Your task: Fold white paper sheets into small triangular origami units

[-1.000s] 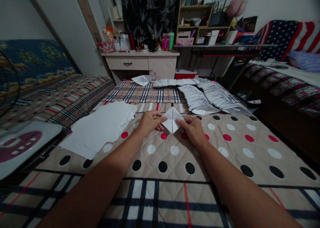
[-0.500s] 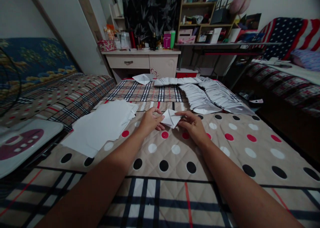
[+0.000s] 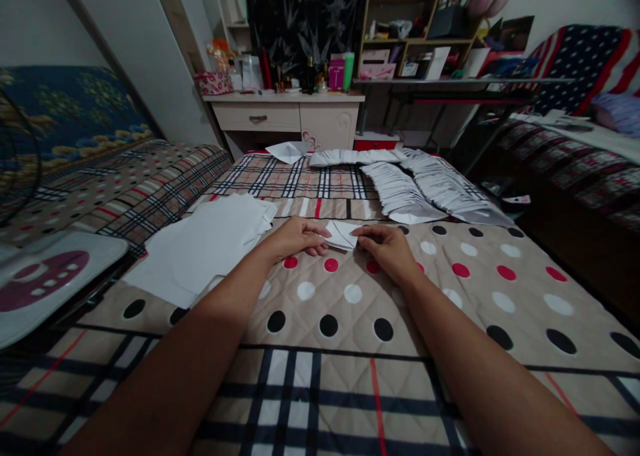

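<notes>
Folded white paper (image 3: 342, 235), sharp-cornered, is pinched by left fingers (image 3: 315, 227) and right fingers (image 3: 366, 231) over quilted bedding (image 3: 303, 319).

Quilted cover (image 3: 301, 316), dotted and plaid, beneath the left hand (image 3: 301, 236) and right hand (image 3: 386, 248). On it: white sheets (image 3: 215, 236), left of both; folded papers (image 3: 397, 193) in rows, beyond both, chiefly rightward; one separate paper (image 3: 289, 152), beyond the left hand.

Sheets (image 3: 213, 239) are laid on the bed (image 3: 303, 316) left of the paper (image 3: 342, 236), and stacks (image 3: 400, 193) behind it, to the right.
</notes>
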`<move>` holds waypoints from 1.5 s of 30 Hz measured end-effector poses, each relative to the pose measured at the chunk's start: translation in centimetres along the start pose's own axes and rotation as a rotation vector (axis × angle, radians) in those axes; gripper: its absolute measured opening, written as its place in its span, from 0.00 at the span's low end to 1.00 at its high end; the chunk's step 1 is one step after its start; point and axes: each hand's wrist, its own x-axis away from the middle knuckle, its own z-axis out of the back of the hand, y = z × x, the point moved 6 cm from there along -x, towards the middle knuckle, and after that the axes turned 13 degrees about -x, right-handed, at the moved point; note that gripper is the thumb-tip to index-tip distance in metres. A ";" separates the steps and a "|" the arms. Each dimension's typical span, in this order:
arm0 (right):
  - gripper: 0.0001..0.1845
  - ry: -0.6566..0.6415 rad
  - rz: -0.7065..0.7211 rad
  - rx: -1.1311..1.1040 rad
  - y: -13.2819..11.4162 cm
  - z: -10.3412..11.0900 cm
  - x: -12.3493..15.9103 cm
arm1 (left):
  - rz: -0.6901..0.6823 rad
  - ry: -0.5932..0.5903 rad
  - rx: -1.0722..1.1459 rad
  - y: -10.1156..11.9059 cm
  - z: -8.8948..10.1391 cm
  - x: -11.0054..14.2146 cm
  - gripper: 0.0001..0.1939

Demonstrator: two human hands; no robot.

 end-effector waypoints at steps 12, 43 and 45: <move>0.12 0.025 0.243 0.263 -0.8 -0.3 0.2 | -0.529 0.498 -0.811 1.8 1.1 -0.1 0.04; 0.09 0.018 0.225 0.528 -0.6 -0.5 -0.6 | -0.569 0.351 -0.629 2.1 -0.1 -0.4 0.02; 0.07 0.007 0.242 0.476 -0.6 -0.5 -0.5 | -0.568 0.339 -0.613 2.1 -0.2 -0.4 0.03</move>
